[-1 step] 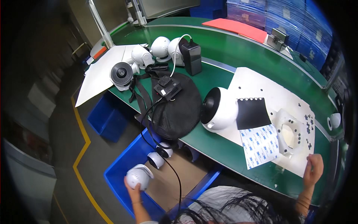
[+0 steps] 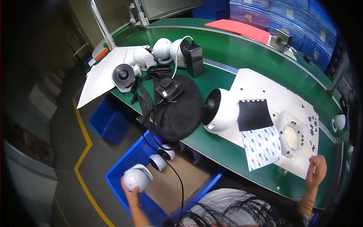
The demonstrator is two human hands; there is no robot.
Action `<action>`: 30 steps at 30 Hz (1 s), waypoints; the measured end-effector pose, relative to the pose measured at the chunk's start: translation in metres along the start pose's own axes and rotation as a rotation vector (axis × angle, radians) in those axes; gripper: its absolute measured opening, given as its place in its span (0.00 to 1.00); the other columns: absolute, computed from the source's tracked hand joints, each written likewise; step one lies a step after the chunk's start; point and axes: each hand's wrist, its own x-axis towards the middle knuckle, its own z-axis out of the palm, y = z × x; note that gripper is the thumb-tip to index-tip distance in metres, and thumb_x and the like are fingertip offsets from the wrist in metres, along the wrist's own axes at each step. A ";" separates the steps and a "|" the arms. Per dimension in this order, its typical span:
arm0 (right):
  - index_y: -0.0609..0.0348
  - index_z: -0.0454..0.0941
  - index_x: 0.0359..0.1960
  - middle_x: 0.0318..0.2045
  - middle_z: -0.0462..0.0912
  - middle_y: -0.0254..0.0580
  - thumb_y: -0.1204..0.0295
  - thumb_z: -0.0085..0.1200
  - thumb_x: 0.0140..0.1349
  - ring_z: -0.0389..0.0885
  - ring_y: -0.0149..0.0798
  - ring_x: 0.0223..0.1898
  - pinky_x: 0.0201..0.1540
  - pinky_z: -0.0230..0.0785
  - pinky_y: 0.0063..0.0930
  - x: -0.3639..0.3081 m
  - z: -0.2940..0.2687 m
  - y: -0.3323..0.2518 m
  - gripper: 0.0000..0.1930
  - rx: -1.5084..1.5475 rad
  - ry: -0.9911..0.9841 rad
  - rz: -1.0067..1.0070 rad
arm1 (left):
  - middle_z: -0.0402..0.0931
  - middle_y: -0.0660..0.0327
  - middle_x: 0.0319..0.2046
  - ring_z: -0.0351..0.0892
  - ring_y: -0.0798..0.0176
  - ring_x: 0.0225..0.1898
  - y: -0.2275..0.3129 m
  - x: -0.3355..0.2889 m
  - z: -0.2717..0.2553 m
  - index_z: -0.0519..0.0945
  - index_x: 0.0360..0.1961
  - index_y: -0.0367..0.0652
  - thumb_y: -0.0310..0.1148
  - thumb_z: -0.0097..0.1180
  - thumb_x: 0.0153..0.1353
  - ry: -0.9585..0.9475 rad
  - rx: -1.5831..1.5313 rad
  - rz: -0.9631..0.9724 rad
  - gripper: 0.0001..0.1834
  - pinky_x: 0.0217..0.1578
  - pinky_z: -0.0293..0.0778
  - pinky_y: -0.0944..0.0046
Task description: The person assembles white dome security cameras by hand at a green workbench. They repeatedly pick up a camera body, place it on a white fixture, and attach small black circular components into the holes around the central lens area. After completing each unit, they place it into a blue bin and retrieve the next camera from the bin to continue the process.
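Observation:
My left hand (image 2: 131, 196) grips a white round camera (image 2: 136, 179) over the near left part of a blue bin (image 2: 117, 178). Its fingers wrap round the camera's lower left side. Inside the bin, more white cameras (image 2: 158, 162) with dark fronts lie along the far side on brown cardboard. My right hand (image 2: 317, 172) is at the right end of the green bench, its fingers curled and pinched by the edge of a white sheet (image 2: 249, 81). What those fingers hold, if anything, is too small to make out. Small black round pads (image 2: 311, 125) dot this sheet near the hand.
A large white camera (image 2: 225, 111) stands mid-bench beside a black sheet (image 2: 254, 115), a blue-printed backing sheet (image 2: 261, 147) and a translucent ring-shaped holder (image 2: 291, 136). A black mesh bag (image 2: 177, 109) lies left of it. A black cable (image 2: 174, 170) hangs across the bin.
My left hand and the camera in it have shifted slightly to the left, and the camera has turned a little. My right hand has hardly moved.

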 end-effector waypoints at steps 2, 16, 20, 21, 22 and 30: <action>0.63 0.71 0.30 0.20 0.70 0.42 0.88 0.46 0.42 0.69 0.41 0.22 0.26 0.61 0.29 0.002 0.003 0.001 0.12 0.070 0.029 -0.022 | 0.59 0.50 0.53 0.67 0.52 0.50 0.091 -0.001 0.020 0.52 0.59 0.42 0.37 0.69 0.29 -0.121 -0.005 0.132 0.54 0.47 0.67 0.55; 0.65 0.70 0.29 0.20 0.71 0.44 0.86 0.43 0.46 0.68 0.40 0.24 0.28 0.61 0.27 -0.057 -0.031 0.030 0.09 0.139 0.151 0.181 | 0.62 0.41 0.51 0.71 0.43 0.45 0.279 0.019 0.270 0.55 0.59 0.40 0.50 0.63 0.35 -0.905 0.945 0.535 0.51 0.44 0.69 0.56; 0.65 0.70 0.30 0.21 0.70 0.45 0.87 0.41 0.47 0.68 0.40 0.24 0.28 0.61 0.27 -0.057 -0.021 0.027 0.09 0.124 0.110 0.179 | 0.41 0.44 0.62 0.58 0.47 0.58 0.231 0.036 0.263 0.47 0.61 0.40 0.43 0.68 0.36 -0.578 0.465 0.917 0.54 0.40 0.72 0.58; 0.65 0.70 0.30 0.22 0.70 0.45 0.88 0.41 0.48 0.68 0.40 0.24 0.28 0.61 0.26 -0.059 -0.018 0.028 0.09 0.110 0.114 0.184 | 0.44 0.47 0.62 0.55 0.51 0.60 0.228 0.026 0.251 0.48 0.60 0.39 0.37 0.66 0.40 -0.591 0.164 0.574 0.49 0.34 0.75 0.63; 0.66 0.70 0.31 0.22 0.70 0.45 0.88 0.41 0.48 0.68 0.39 0.24 0.29 0.62 0.26 -0.061 -0.014 0.029 0.09 0.097 0.131 0.190 | 0.46 0.49 0.61 0.58 0.52 0.58 0.209 0.029 0.240 0.50 0.59 0.39 0.32 0.62 0.45 -0.473 -0.050 0.575 0.43 0.33 0.75 0.68; 0.67 0.70 0.34 0.26 0.71 0.47 0.88 0.40 0.51 0.69 0.39 0.27 0.31 0.62 0.26 -0.061 -0.010 0.028 0.10 0.012 -0.079 0.264 | 0.54 0.46 0.56 0.60 0.49 0.53 -0.118 0.084 0.080 0.57 0.55 0.37 0.37 0.59 0.47 0.468 0.591 -0.005 0.36 0.51 0.61 0.54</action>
